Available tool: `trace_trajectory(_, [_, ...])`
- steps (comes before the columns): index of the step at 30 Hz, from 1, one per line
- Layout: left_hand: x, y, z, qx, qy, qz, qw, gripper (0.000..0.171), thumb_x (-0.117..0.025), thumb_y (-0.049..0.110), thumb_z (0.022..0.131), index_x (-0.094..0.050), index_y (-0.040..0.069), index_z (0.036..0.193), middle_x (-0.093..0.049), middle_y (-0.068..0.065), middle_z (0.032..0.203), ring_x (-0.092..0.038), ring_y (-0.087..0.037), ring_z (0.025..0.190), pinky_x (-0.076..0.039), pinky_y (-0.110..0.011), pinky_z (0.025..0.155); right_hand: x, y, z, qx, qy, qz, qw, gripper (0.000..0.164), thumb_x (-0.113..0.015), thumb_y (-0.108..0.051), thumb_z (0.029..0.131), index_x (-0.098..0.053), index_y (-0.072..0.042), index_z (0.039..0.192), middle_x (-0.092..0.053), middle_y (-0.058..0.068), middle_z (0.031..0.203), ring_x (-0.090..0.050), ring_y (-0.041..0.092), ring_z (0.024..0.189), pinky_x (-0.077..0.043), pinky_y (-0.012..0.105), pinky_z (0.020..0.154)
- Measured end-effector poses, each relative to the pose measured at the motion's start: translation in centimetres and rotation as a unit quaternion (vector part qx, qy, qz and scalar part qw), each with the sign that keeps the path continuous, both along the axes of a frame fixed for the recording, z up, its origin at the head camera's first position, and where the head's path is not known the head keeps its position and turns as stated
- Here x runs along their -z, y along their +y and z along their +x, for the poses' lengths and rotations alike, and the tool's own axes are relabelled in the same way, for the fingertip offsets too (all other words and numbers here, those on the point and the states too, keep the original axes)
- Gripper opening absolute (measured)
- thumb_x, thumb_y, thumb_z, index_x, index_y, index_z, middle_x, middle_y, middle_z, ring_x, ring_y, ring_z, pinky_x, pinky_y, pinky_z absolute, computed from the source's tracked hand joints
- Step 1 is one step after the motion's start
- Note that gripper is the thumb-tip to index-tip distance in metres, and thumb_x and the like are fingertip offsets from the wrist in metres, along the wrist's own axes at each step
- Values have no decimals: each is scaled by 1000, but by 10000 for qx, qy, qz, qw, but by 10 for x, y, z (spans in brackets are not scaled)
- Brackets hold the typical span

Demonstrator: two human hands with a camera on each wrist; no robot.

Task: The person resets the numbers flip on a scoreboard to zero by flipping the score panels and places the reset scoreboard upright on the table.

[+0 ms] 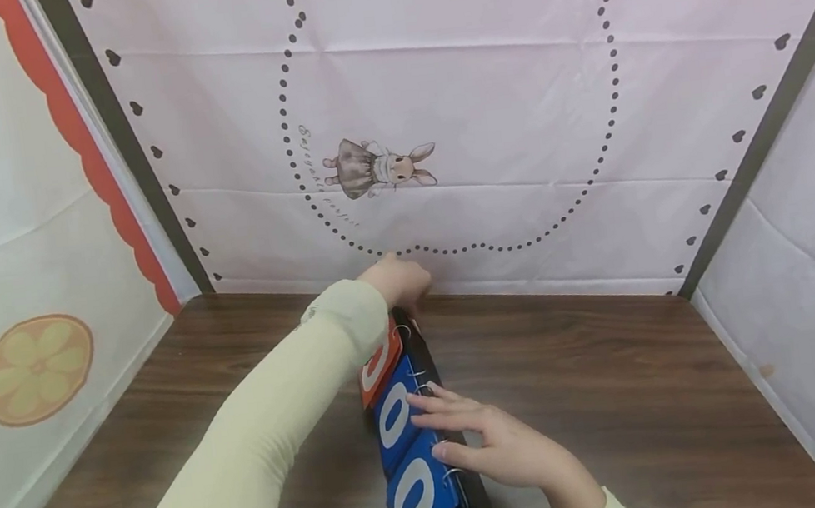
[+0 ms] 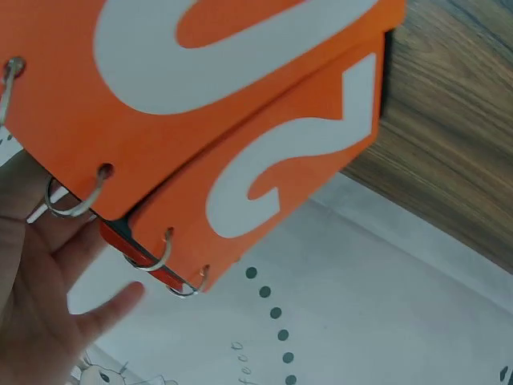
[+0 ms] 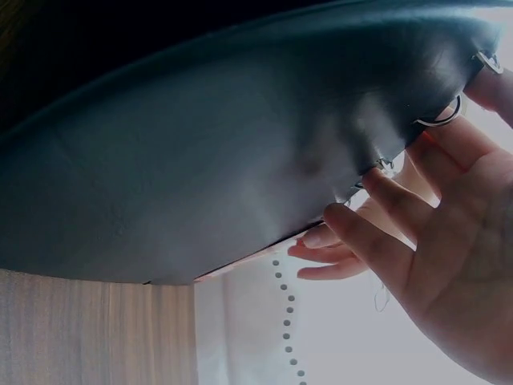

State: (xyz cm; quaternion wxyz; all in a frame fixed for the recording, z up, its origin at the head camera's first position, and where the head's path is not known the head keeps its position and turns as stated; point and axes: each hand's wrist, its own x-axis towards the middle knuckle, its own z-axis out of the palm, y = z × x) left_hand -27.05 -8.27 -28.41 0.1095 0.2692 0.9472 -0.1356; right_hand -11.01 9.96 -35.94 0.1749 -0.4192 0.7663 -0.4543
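A tabletop flip scoreboard (image 1: 430,352) with a black stand and ring-bound number cards stands lengthwise on the table. Two blue cards (image 1: 412,496) showing 0 face left at the near end, and a red-orange card (image 1: 382,363) lies beyond them. My left hand (image 1: 399,278) reaches over the far end; in the left wrist view its fingers (image 2: 112,313) are spread beside the rings, close to the orange cards (image 2: 264,172) with white digits. My right hand (image 1: 500,440) rests on the top edge by the near rings, fingers fairly straight, some over the blue cards.
The dark wood-grain table (image 1: 579,368) extends on both sides of the scoreboard. A pale printed cloth wall (image 1: 514,133) with a rabbit drawing rises just behind the far end. More cloth walls (image 1: 22,247) stand at left and right.
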Motion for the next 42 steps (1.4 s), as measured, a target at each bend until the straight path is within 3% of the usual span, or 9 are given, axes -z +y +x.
trace_trajectory(10, [-4,-7,-3,523,479,-130,9974,30,-78,15,71,-68,17,100,-67,3,93,-59,-16,89,-41,-37,87,1,-3,0,-61,-12,-30,10000,38,-51,-26,95,-53,-14,132,-37,-13,143,-16,14,139,-22,56,105])
trace_trajectory(15, [-4,-14,-6,620,666,253,9955,35,-72,10,78,-66,18,112,-66,2,107,-59,-17,100,-41,-37,94,1,-4,0,-67,-26,-34,10000,39,-52,-27,95,-53,-13,132,-37,-12,143,-16,14,139,-21,56,105])
trace_trajectory(21, [-6,-26,-8,359,919,1069,9894,80,-71,10,80,-28,28,144,-49,-9,131,-53,-26,109,-41,-42,95,1,-3,0,-70,-28,-21,10000,38,-51,-26,95,-53,-14,132,-37,-13,143,-16,14,139,-21,57,105])
trace_trajectory(26, [-12,-40,-7,116,1328,1449,9804,103,-77,19,74,-7,43,146,-48,-11,122,-54,-21,90,-50,-37,74,2,-3,-1,-61,7,-27,10000,38,-51,-26,96,-53,-15,132,-37,-13,143,-17,15,139,-21,58,104])
trace_trajectory(29, [-18,-46,-6,325,1770,1346,9744,94,-73,24,77,-11,36,147,-53,-12,113,-55,-21,75,-49,-34,60,2,-2,0,-43,52,-37,10000,38,-51,-26,95,-54,-15,132,-37,-12,143,-17,15,139,-22,59,103])
trace_trajectory(31, [-23,-49,-5,518,2098,1318,9674,71,-68,25,80,-31,25,141,-56,-10,102,-54,-21,68,-48,-35,55,2,-2,0,-31,73,-48,10000,38,-51,-26,95,-54,-14,131,-37,-12,143,-17,16,139,-22,59,103])
trace_trajectory(35, [-34,-53,0,759,2699,1508,9480,14,-57,22,84,-58,12,93,-57,-3,76,-52,-19,60,-46,-36,53,1,-1,1,-9,86,-52,9999,37,-51,-26,96,-54,-15,131,-37,-13,143,-17,16,139,-22,58,104])
trace_trajectory(38, [-42,-56,5,807,2929,1641,9385,18,-53,21,88,-61,10,76,-57,-1,67,-54,-18,59,-46,-35,57,2,-1,1,6,78,-41,10000,37,-51,-26,96,-54,-16,131,-37,-13,143,-17,16,139,-22,58,103])
trace_trajectory(42, [-43,-67,14,505,2832,1932,9381,15,-55,20,88,-64,8,90,-64,-4,76,-60,-21,69,-48,-38,71,3,-1,0,35,77,-3,10000,38,-51,-26,96,-53,-17,132,-37,-14,143,-17,16,139,-23,59,103])
